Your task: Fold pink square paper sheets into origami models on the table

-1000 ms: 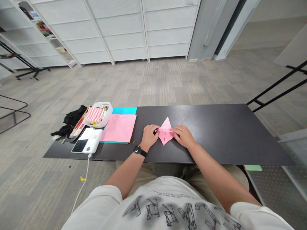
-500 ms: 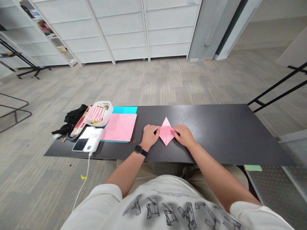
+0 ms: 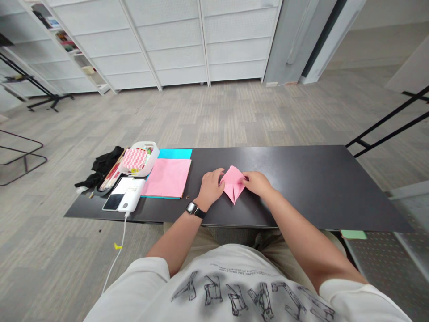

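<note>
A folded piece of pink origami paper (image 3: 233,182), kite-shaped with a slit down its lower half, is in front of me over the dark table. My right hand (image 3: 257,184) pinches its right corner between thumb and fingers. At the left edge is my left hand (image 3: 211,185), its thumb and fingers apart and the thumb close to the paper; whether it touches cannot be made out. A smartwatch (image 3: 192,208) with a black band sits on my left wrist.
Left on the table (image 3: 301,188) lie pink sheets (image 3: 167,178) over blue ones (image 3: 176,154). Beyond them are a white basket (image 3: 152,158), a phone (image 3: 114,199), a white power bank (image 3: 132,195) with a cable (image 3: 122,243), pencils (image 3: 112,175) and black cloth (image 3: 102,161).
My left hand has loosened from the paper's left corner and its fingers have spread. The paper has tilted, its top point looks blunter, and the lower slit has opened wider.
</note>
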`<action>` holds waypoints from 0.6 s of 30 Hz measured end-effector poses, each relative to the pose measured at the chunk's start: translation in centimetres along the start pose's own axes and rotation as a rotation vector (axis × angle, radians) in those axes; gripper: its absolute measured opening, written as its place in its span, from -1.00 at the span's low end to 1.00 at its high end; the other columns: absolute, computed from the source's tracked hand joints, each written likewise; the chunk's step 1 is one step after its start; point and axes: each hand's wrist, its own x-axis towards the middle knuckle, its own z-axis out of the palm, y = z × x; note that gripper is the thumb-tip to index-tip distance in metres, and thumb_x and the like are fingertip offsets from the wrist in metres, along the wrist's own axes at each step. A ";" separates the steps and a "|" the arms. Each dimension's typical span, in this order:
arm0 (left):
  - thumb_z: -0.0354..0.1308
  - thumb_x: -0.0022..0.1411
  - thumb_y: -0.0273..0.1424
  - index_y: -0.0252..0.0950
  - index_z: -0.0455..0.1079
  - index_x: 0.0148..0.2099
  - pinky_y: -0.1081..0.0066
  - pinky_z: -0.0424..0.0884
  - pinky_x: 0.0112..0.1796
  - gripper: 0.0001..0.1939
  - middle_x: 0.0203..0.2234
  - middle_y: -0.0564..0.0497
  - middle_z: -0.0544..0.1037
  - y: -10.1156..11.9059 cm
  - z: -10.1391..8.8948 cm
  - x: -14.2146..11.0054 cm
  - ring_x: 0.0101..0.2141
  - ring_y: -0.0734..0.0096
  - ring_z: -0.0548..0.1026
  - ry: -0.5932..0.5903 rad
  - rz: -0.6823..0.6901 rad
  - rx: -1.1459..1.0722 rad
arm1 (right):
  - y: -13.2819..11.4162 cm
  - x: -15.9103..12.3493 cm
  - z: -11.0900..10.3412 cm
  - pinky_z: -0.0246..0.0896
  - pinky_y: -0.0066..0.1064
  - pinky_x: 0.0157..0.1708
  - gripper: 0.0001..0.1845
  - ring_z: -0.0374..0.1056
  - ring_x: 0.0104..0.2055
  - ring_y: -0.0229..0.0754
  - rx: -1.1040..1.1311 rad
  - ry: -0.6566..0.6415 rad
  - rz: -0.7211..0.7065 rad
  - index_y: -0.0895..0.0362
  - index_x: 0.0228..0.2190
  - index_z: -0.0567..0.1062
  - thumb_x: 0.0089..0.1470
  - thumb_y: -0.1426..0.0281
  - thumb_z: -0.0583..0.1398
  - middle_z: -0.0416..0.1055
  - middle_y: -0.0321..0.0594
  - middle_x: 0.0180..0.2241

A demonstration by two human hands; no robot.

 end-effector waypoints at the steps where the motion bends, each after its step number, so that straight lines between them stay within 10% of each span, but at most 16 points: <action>1: 0.17 0.37 -0.45 -0.19 0.41 0.24 0.11 0.37 0.21 -0.59 0.10 -0.09 0.60 0.2 -0.2 0.1 0.10 0.13 0.53 0.011 0.040 -0.007 | -0.2 0.2 -0.3 0.08 -0.36 -0.32 -0.75 0.45 -0.28 -0.15 -0.004 -0.018 0.006 0.02 -0.29 0.65 0.29 0.34 0.15 0.64 -0.24 -0.30; 11: 0.14 0.47 -0.28 -0.19 0.56 0.16 0.08 0.41 0.24 -0.68 0.28 -0.14 0.44 1.4 0.1 0.9 0.17 0.09 0.47 -0.118 0.126 0.129 | -1.3 1.2 -0.8 0.26 -0.31 -0.19 -0.71 0.53 -0.15 -0.03 -0.022 -0.066 0.053 0.03 -0.13 0.65 0.34 0.28 0.13 0.66 -0.14 -0.18; 15: 0.06 0.50 -0.28 -0.15 0.61 0.13 0.04 0.37 0.27 -0.66 0.31 -0.10 0.44 1.1 0.4 1.1 0.22 0.06 0.44 -0.152 0.110 0.144 | -0.3 0.8 0.1 0.36 -0.23 0.04 -0.57 0.51 0.03 -0.02 0.149 0.146 -0.039 0.04 0.19 0.52 0.38 0.29 0.12 0.61 -0.08 0.02; 18: 0.02 0.53 -0.26 -0.14 0.63 0.10 0.03 0.33 0.29 -0.64 0.32 -0.07 0.44 1.0 0.5 1.1 0.24 0.06 0.42 -0.169 0.098 0.141 | 0.9 0.1 0.9 0.23 -0.14 0.30 -0.56 0.38 0.23 -0.04 0.154 0.286 -0.236 0.04 0.05 0.62 0.30 0.51 0.06 0.50 -0.07 0.13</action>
